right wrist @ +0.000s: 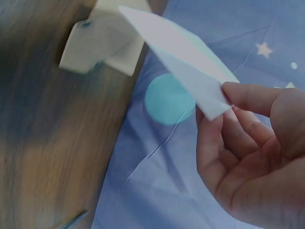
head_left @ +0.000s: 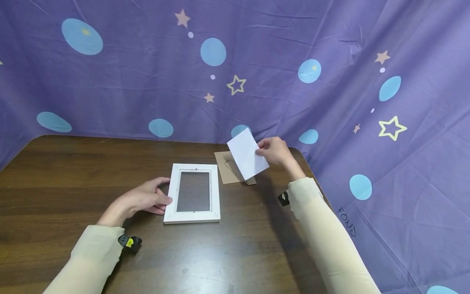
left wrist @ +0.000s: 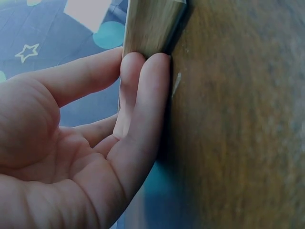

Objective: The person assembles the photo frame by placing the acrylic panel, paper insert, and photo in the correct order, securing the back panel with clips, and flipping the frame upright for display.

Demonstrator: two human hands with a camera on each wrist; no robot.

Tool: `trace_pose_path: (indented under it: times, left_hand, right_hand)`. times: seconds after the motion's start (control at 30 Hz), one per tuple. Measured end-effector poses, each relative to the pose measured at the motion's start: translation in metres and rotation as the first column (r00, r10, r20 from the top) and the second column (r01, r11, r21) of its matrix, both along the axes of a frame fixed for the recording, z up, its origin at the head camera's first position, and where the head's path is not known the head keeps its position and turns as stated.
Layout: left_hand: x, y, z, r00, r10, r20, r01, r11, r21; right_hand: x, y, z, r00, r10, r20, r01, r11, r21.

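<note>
A white picture frame [head_left: 215, 192] lies on the wooden table, its middle showing a dark pane. At its left edge my left hand [head_left: 148, 197] holds it, thumb on the upper face and fingers against the side. The left wrist view shows the fingertips [left wrist: 155, 62] right at the frame's wood-coloured side. My right hand [head_left: 274, 150] pinches a small white sheet of paper [head_left: 245, 153] by its right edge, raised and tilted. In the right wrist view the paper [right wrist: 183, 55] bends slightly between thumb and fingers.
Partly behind the paper, a tan backing board [head_left: 225, 173] with a folded brown flap [head_left: 251, 181] lies near the table's back edge. A purple curtain [head_left: 264, 98] with stars and blue dots hangs behind and to the right of the table [head_left: 73, 183].
</note>
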State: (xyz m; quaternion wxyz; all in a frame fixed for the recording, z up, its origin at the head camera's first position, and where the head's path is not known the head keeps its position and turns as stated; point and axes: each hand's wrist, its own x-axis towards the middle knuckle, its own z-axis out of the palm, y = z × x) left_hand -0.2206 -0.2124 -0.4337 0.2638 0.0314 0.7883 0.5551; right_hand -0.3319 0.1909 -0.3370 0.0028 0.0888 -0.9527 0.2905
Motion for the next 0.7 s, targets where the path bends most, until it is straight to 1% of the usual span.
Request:
trace_pose_path:
  times: [0.07, 0.1, 0.2, 0.27, 0.47, 0.6, 0.7]
  left_hand:
    - [0.000, 0.000, 0.000, 1.000, -0.001, 0.003, 0.001, 1.000, 0.004]
    - [0.000, 0.000, 0.001, 1.000, 0.001, 0.008, -0.001, 1.000, 0.006]
    - [0.000, -0.001, 0.002, 1.000, -0.004, 0.010, 0.004, 1.000, 0.009]
    - [0.000, -0.001, 0.002, 1.000, -0.004, 0.015, 0.004, 1.000, 0.010]
    - [0.001, -0.001, 0.004, 1.000, -0.009, 0.017, 0.009, 1.000, 0.013]
    - [0.002, -0.002, 0.006, 1.000, -0.011, 0.020, 0.011, 1.000, 0.014]
    - [0.002, -0.002, 0.007, 1.000, -0.006, 0.027, 0.006, 1.000, 0.005]
  right_hand:
    - [0.004, -0.006, 0.003, 0.999, 0.031, 0.044, -0.026, 0.995, -0.095]
    - [0.006, -0.009, 0.004, 0.996, 0.045, 0.073, -0.033, 0.988, -0.153]
    - [0.012, -0.019, 0.005, 0.985, 0.086, 0.150, -0.034, 0.948, -0.318]
    - [0.017, -0.026, 0.005, 0.976, 0.112, 0.187, -0.029, 0.918, -0.396]
    - [0.036, -0.048, 0.001, 0.964, 0.169, 0.206, -0.034, 0.844, -0.535]
    - [0.049, -0.065, -0.006, 0.960, 0.199, 0.199, -0.041, 0.799, -0.600]
    - [0.057, -0.078, -0.013, 0.956, 0.207, 0.210, -0.026, 0.770, -0.638]
